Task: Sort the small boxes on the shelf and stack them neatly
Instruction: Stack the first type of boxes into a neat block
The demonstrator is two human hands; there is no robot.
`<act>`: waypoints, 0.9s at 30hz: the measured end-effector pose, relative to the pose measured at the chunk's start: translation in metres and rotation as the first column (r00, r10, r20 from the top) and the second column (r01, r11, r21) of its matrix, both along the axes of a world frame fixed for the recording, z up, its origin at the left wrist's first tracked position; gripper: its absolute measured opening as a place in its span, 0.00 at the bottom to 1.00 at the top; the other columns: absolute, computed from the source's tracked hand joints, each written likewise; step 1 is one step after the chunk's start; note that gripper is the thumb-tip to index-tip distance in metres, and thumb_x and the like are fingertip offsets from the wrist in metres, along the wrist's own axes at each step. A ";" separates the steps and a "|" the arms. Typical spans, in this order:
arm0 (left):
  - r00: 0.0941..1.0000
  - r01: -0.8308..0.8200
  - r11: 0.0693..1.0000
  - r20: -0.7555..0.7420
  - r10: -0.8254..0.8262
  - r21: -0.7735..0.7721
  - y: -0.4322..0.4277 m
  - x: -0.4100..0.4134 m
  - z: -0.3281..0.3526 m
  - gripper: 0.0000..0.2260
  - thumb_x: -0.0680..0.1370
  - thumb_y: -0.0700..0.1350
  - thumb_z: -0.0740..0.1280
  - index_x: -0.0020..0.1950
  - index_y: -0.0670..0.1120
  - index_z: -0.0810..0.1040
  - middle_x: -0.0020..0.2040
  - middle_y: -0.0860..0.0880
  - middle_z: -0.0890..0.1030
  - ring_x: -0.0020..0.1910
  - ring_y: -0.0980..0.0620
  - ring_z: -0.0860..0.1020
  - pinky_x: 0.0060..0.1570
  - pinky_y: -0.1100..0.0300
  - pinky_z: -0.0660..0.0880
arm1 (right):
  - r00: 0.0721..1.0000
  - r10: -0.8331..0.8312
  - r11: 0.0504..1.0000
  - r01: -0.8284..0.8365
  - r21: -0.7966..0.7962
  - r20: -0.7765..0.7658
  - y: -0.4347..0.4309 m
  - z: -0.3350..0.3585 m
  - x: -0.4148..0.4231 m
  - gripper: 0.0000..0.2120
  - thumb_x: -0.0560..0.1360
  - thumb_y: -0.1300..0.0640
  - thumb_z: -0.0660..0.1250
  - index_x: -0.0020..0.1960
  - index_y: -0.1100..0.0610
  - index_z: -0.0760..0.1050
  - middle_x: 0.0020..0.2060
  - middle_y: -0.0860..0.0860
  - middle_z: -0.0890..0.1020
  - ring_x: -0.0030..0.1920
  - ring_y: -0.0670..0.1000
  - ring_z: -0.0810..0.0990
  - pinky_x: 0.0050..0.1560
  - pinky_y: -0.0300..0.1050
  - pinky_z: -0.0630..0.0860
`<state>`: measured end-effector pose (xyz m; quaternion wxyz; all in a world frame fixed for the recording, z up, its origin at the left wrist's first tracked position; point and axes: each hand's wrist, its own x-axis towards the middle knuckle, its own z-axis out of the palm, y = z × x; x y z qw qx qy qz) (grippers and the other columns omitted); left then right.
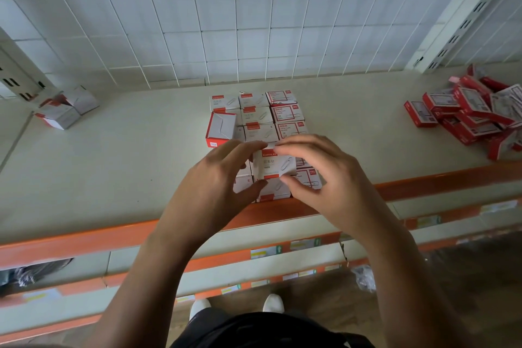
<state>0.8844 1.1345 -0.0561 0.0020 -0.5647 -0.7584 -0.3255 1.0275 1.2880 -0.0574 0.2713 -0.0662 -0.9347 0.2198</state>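
Both hands are closed on one small box [272,164]: the left hand [223,175] and the right hand [319,175] are curled round its two ends, with fingertips pinched at its far top edge. The box is held just above the front row of the sorted block [261,118] on the shelf [127,164], long axis left to right, printed face up. Neither hand is judged nearer; the resting spot is judged straight below. White card, a red band and a paper-clip drawing are shown. Against the block's left side a tipped box [221,128] is seen; well to its right, a loose red pile [474,113].
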 end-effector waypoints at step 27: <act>0.996 -0.086 0.991 0.012 0.085 0.100 -0.020 -0.024 -0.001 0.12 0.76 0.45 0.67 0.57 0.46 0.80 0.52 0.53 0.79 0.41 0.59 0.74 0.37 0.69 0.72 | 0.998 -0.038 0.999 0.038 0.013 0.047 0.011 -0.017 -0.029 0.17 0.75 0.52 0.67 0.59 0.60 0.81 0.57 0.51 0.81 0.62 0.52 0.75 0.63 0.44 0.74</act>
